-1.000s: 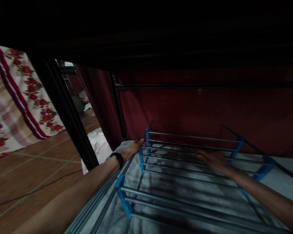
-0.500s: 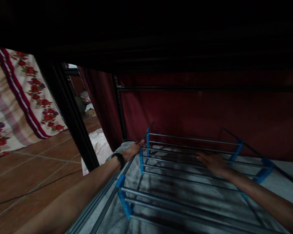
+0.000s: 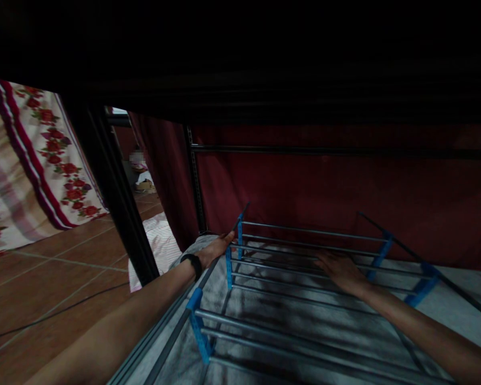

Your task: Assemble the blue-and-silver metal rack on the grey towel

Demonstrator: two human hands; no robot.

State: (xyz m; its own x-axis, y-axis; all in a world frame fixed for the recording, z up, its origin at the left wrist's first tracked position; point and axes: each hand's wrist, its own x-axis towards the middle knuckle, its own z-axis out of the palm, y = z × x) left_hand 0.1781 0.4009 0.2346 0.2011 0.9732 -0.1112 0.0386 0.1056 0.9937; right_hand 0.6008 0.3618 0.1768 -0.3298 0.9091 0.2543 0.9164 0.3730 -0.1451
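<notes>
A rack [image 3: 229,267] of grey metal tubes and blue plastic brackets, much like a shoe rack, lies on a grey blanket [image 3: 304,321]. My left hand [image 3: 220,246], with a dark band on its wrist, is closed around the rack's left side pole, close to the far blue brackets. Farther right, my right hand [image 3: 340,271] lies over the crossbars in the rack's middle section. Its fingers curl onto a bar and point left, their tips partly hidden.
Overhead is a dark bunk frame, with a black post [image 3: 122,198] at left and a black rail [image 3: 304,151] along the back. Behind it hangs a dark red curtain [image 3: 304,192]. A floral cloth [image 3: 70,166], tiled floor [image 3: 76,278] and cable [image 3: 64,308] are at left.
The view has shifted slightly. My right hand has slid a little left along the crossbars. My left hand keeps its place on the side pole.
</notes>
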